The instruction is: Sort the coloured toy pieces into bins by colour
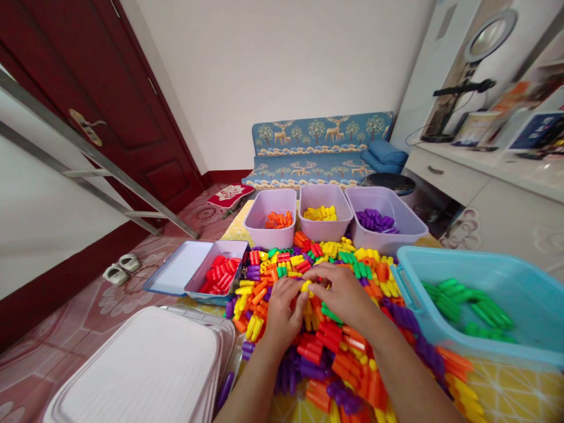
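Observation:
A heap of plastic tube pieces in red, orange, yellow, green and purple covers the table in front of me. My left hand rests on the heap with its fingers curled round a yellow piece. My right hand lies beside it, fingers bent and touching the same yellow piece from the right. Three lilac bins stand behind the heap: one with orange pieces, one with yellow pieces, one with purple pieces. A small tray with red pieces sits at the left. A blue tub with green pieces is on the right.
A white lidded box is at the near left. Behind the bins stand a patterned blue sofa and a dark red door. A white dresser with a ring light runs along the right. Small slippers lie on the floor.

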Demonstrator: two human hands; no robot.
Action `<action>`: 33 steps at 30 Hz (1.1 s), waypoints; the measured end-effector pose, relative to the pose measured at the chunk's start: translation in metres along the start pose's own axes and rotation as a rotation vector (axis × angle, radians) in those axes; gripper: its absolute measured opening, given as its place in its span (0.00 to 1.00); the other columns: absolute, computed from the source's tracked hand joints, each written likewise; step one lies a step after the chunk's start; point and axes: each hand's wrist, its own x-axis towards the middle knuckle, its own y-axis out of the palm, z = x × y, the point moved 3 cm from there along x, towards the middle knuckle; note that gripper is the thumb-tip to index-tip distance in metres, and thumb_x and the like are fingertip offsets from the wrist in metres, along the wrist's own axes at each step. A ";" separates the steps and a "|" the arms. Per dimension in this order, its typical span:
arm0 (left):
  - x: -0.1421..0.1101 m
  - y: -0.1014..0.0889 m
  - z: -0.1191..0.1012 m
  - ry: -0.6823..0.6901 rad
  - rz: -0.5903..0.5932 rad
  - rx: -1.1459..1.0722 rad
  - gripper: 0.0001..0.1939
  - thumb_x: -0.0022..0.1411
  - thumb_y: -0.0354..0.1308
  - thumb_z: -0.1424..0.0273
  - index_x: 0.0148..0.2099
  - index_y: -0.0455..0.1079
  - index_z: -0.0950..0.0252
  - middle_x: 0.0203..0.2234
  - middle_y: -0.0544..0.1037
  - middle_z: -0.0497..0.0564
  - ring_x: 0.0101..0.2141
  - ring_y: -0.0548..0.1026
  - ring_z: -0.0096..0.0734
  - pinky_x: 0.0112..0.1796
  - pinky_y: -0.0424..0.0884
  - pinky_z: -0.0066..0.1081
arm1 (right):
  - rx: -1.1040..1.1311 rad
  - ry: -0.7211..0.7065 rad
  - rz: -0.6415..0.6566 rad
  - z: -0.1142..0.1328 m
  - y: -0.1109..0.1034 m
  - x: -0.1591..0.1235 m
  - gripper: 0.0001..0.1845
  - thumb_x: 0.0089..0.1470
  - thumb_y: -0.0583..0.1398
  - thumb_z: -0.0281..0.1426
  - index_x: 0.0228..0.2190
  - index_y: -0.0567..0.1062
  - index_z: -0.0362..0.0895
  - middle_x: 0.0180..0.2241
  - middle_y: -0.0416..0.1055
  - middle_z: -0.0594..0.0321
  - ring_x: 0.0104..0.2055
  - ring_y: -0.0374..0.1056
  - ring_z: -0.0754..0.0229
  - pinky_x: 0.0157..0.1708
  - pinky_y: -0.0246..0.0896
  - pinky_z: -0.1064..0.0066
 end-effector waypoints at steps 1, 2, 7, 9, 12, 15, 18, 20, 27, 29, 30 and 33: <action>0.000 0.000 -0.001 0.002 0.012 0.001 0.12 0.66 0.51 0.67 0.46 0.74 0.62 0.37 0.78 0.54 0.41 0.73 0.39 0.46 0.66 0.40 | -0.015 -0.012 0.017 -0.001 -0.002 0.001 0.14 0.47 0.58 0.24 0.34 0.82 0.47 0.36 0.78 0.61 0.35 0.70 0.58 0.35 0.64 0.68; 0.001 0.000 -0.001 0.000 0.020 0.001 0.12 0.66 0.51 0.67 0.45 0.74 0.62 0.36 0.78 0.54 0.41 0.73 0.38 0.45 0.66 0.39 | -0.023 -0.011 0.043 -0.004 -0.005 0.002 0.14 0.47 0.58 0.24 0.33 0.82 0.47 0.34 0.78 0.62 0.34 0.70 0.59 0.34 0.64 0.69; 0.001 -0.002 -0.001 -0.042 -0.029 -0.010 0.11 0.66 0.51 0.68 0.44 0.75 0.62 0.37 0.78 0.54 0.41 0.74 0.37 0.45 0.67 0.38 | 0.110 0.123 -0.078 -0.015 -0.030 0.020 0.09 0.46 0.59 0.29 0.30 0.80 0.45 0.24 0.76 0.63 0.25 0.70 0.60 0.27 0.65 0.70; 0.001 -0.003 -0.001 -0.063 -0.050 -0.018 0.12 0.66 0.51 0.67 0.44 0.75 0.62 0.38 0.78 0.54 0.41 0.74 0.37 0.45 0.67 0.38 | 0.239 0.123 -0.353 -0.017 -0.047 0.025 0.15 0.49 0.60 0.34 0.40 0.77 0.44 0.32 0.77 0.59 0.31 0.73 0.58 0.32 0.68 0.67; 0.000 -0.002 0.001 -0.083 -0.072 -0.001 0.11 0.66 0.52 0.68 0.43 0.75 0.61 0.38 0.78 0.54 0.42 0.75 0.37 0.45 0.68 0.38 | 0.304 0.048 -0.595 -0.020 -0.064 0.023 0.28 0.50 0.61 0.38 0.53 0.68 0.45 0.50 0.72 0.52 0.44 0.73 0.54 0.40 0.69 0.64; 0.000 -0.001 0.002 -0.083 -0.087 0.035 0.09 0.64 0.54 0.70 0.44 0.74 0.61 0.39 0.78 0.53 0.42 0.74 0.37 0.46 0.68 0.38 | 0.032 0.064 -0.537 -0.030 -0.067 0.011 0.23 0.52 0.60 0.37 0.49 0.72 0.44 0.49 0.72 0.51 0.48 0.71 0.51 0.47 0.66 0.58; 0.000 0.000 0.002 -0.083 -0.090 0.067 0.10 0.62 0.56 0.70 0.45 0.74 0.61 0.41 0.77 0.53 0.44 0.74 0.37 0.47 0.69 0.39 | -0.355 0.146 -0.348 -0.051 -0.058 -0.003 0.19 0.52 0.59 0.36 0.45 0.76 0.43 0.47 0.74 0.50 0.51 0.68 0.46 0.53 0.60 0.53; -0.001 0.001 0.003 -0.080 -0.092 0.067 0.11 0.62 0.55 0.72 0.46 0.74 0.61 0.43 0.76 0.54 0.45 0.73 0.38 0.48 0.69 0.40 | -0.537 0.197 -0.234 -0.065 -0.049 -0.011 0.21 0.51 0.60 0.35 0.47 0.75 0.41 0.48 0.73 0.47 0.53 0.66 0.43 0.54 0.57 0.51; 0.000 -0.001 0.005 -0.077 -0.185 0.127 0.13 0.61 0.53 0.76 0.46 0.74 0.60 0.45 0.73 0.54 0.48 0.71 0.39 0.50 0.68 0.42 | -0.759 0.299 -0.118 -0.071 -0.021 -0.021 0.33 0.51 0.60 0.48 0.55 0.70 0.45 0.55 0.66 0.46 0.55 0.63 0.39 0.48 0.60 0.51; 0.000 0.000 0.006 -0.089 -0.164 0.144 0.16 0.59 0.53 0.77 0.47 0.73 0.60 0.46 0.73 0.54 0.49 0.71 0.40 0.50 0.68 0.43 | -0.699 0.288 -0.041 -0.066 -0.016 -0.019 0.33 0.52 0.60 0.45 0.57 0.67 0.46 0.54 0.67 0.47 0.53 0.66 0.41 0.46 0.62 0.54; 0.000 0.001 0.007 -0.094 -0.148 0.151 0.17 0.58 0.54 0.78 0.49 0.72 0.61 0.46 0.73 0.55 0.49 0.71 0.40 0.51 0.68 0.43 | -0.668 0.280 -0.010 -0.063 -0.014 -0.018 0.33 0.52 0.60 0.44 0.58 0.67 0.46 0.54 0.67 0.48 0.52 0.67 0.42 0.45 0.63 0.55; 0.001 0.002 0.007 -0.096 -0.103 0.174 0.24 0.54 0.54 0.80 0.54 0.69 0.61 0.50 0.72 0.55 0.51 0.69 0.42 0.53 0.66 0.45 | -0.583 0.264 0.033 -0.056 -0.010 -0.012 0.32 0.51 0.61 0.40 0.57 0.67 0.47 0.53 0.68 0.49 0.51 0.68 0.43 0.47 0.64 0.55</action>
